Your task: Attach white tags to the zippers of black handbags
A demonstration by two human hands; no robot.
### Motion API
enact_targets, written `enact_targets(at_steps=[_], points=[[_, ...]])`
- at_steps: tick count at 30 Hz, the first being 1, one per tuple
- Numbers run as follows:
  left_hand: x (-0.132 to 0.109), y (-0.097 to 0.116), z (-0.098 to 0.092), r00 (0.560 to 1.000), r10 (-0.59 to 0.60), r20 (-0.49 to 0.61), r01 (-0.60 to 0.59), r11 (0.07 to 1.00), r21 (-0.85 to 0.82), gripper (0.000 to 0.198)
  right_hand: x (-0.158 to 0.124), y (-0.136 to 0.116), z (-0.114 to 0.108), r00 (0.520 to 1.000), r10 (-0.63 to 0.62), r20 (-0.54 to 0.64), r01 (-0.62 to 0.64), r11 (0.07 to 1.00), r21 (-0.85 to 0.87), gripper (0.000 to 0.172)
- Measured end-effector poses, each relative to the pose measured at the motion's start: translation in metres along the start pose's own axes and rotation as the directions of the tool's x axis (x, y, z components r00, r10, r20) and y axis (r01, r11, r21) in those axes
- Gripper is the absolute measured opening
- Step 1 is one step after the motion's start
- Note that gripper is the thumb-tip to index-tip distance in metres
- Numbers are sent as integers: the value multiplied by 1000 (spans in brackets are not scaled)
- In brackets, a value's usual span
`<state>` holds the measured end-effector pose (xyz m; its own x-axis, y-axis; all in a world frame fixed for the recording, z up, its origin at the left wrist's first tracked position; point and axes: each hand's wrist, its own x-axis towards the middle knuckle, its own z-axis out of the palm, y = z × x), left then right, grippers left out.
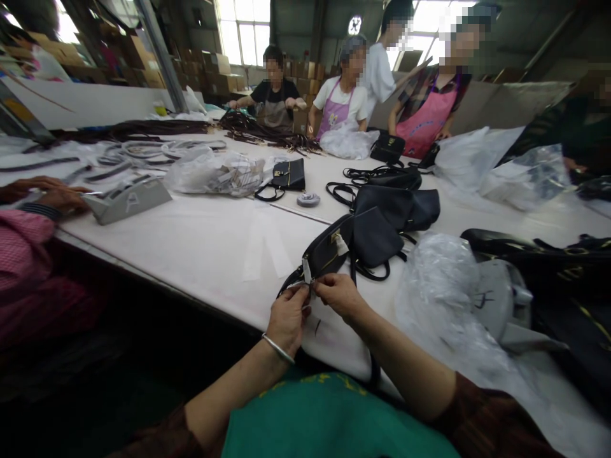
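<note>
My left hand (289,316) and my right hand (340,294) meet at the near edge of the white table (210,242). Both pinch a small white tag (307,273) that hangs from a black handbag (329,251) lying just beyond them. The fingers of each hand are closed on the tag. A metal bangle sits on my left wrist. The bag's strap loops down under my hands.
More black handbags (396,207) lie behind the first, and clear plastic bags (443,299) pile up at the right. A co-worker's hand (57,194) rests by a grey tape dispenser (128,200) at the left. Several people work at the far side among straps and bags.
</note>
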<state>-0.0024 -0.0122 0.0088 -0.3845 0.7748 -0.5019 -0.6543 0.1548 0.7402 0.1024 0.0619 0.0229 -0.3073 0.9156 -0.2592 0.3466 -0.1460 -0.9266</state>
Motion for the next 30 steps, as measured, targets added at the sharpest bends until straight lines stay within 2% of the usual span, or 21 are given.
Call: enact_targets(at_steps=[3,5,7,12,14,16,18,22,25,30], points=[[1,-4,-2,984,175,18,-175,966,191,19,-2,-4,-1,1000,17,16,-17,1000,23,17],[2,-4,-3,948,314,59,-313,877,364,15,-4,-6,-3,999,13,32,-14,1000,15,16],[2,-3,-4,907,409,97,-404,785,469,11,-5,-6,-5,997,14,72,-16,1000,19,15],[-3,3,-3,799,565,207,-578,628,521,9,-9,-8,-8,987,-6,163,-11,995,104,18],[-6,4,-3,756,592,281,-638,567,521,11,-12,-10,-8,981,-32,189,6,990,140,20],[-9,3,-3,733,589,339,-666,521,534,11,-14,-11,-8,976,-51,211,10,981,191,25],[-11,3,-3,743,574,345,-658,530,535,15,-15,-11,-7,975,-55,213,0,969,248,30],[-16,4,-5,784,548,291,-617,644,452,10,-12,-6,-5,978,-32,205,-40,939,340,36],[-17,5,-10,802,514,305,-596,660,457,15,-8,-3,-4,979,5,203,-79,930,358,35],[-17,4,-14,881,433,192,-472,765,438,20,-4,3,0,977,84,194,-161,891,424,35]])
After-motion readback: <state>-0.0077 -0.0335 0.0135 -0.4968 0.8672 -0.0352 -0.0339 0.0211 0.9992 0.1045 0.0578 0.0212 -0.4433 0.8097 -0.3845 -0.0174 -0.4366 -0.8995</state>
